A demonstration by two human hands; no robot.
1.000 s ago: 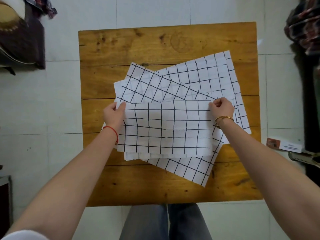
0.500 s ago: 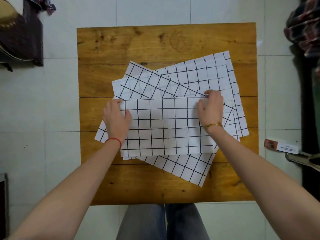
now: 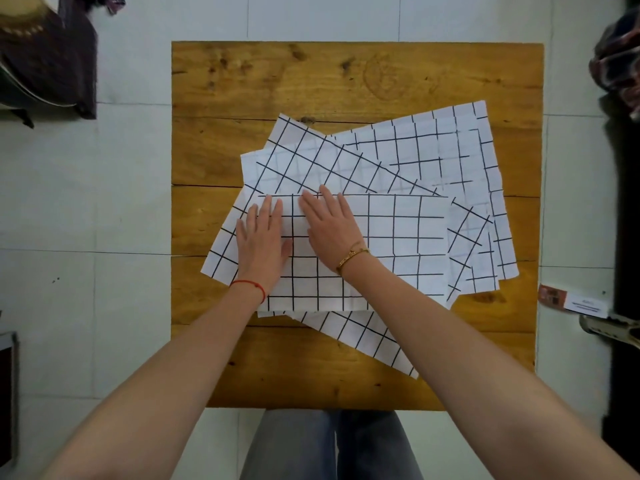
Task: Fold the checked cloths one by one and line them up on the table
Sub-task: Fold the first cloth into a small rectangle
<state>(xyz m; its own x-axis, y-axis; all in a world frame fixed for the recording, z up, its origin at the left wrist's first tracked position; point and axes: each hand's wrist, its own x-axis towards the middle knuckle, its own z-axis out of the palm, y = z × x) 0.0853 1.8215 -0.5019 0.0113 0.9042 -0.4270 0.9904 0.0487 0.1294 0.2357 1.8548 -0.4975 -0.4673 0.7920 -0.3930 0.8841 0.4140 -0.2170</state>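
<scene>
A pile of white cloths with black checks lies on the wooden table (image 3: 346,77). On top sits a cloth folded in half (image 3: 394,251), a wide rectangle with its long edges running left to right. My left hand (image 3: 263,240) rests flat on its left end, fingers spread. My right hand (image 3: 329,226) lies flat beside it, just right of the left hand, palm down on the same cloth. Neither hand grips anything. Unfolded cloths (image 3: 433,150) fan out beneath at different angles, one corner (image 3: 374,344) reaching toward the table's near edge.
Tiled floor surrounds the table. A dark bag (image 3: 45,57) lies at the upper left, patterned fabric (image 3: 620,57) at the upper right. A small box (image 3: 571,301) and a shoe (image 3: 609,329) lie on the floor to the right. My legs (image 3: 329,445) are below the table.
Both hands let go of the folded cloth's far corners and flattened onto it. My right hand slid left across the cloth to lie beside my left hand.
</scene>
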